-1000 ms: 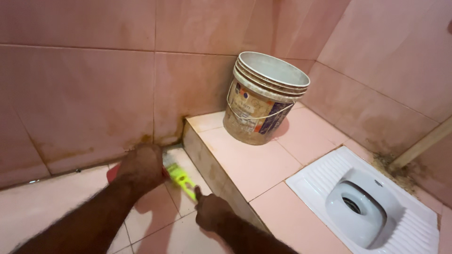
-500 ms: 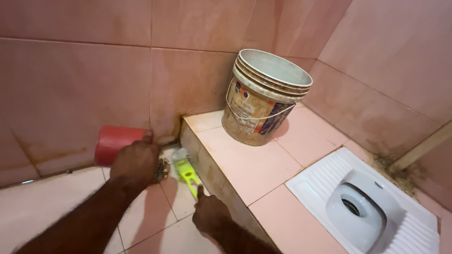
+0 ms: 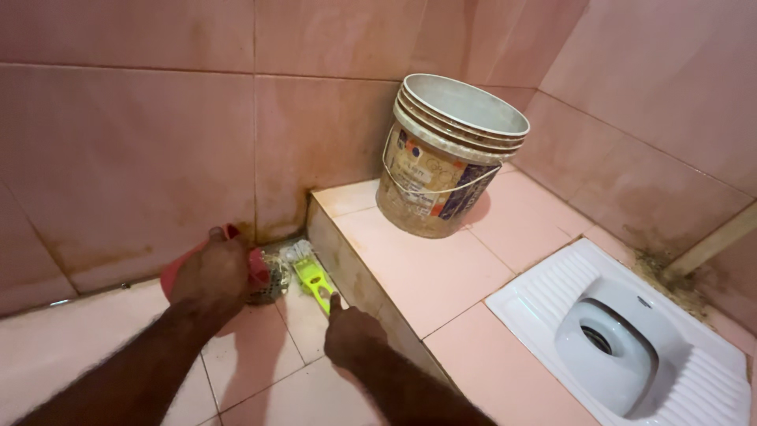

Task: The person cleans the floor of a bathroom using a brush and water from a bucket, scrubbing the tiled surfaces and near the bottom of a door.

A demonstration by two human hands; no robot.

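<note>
My left hand (image 3: 211, 276) grips a red plastic mug (image 3: 256, 268), tipped down towards a round metal floor drain (image 3: 272, 280) in the corner by the wall. My right hand (image 3: 353, 335) holds the handle of a bright green scrub brush (image 3: 312, 278), whose white bristles rest on the floor tile beside the drain, against the side of the raised step (image 3: 347, 272). Most of the mug is hidden behind my left hand.
A dirty white plastic bucket (image 3: 445, 158) with a wire handle stands on the raised pink tiled platform. A white squat toilet pan (image 3: 631, 339) is set into the platform at the right. Stained pink wall tiles enclose the corner; a pale pipe (image 3: 714, 241) slants at far right.
My left hand has lowered the red mug from beside the wall down over the drain and tipped it. The brush and my right hand have stayed almost in place.
</note>
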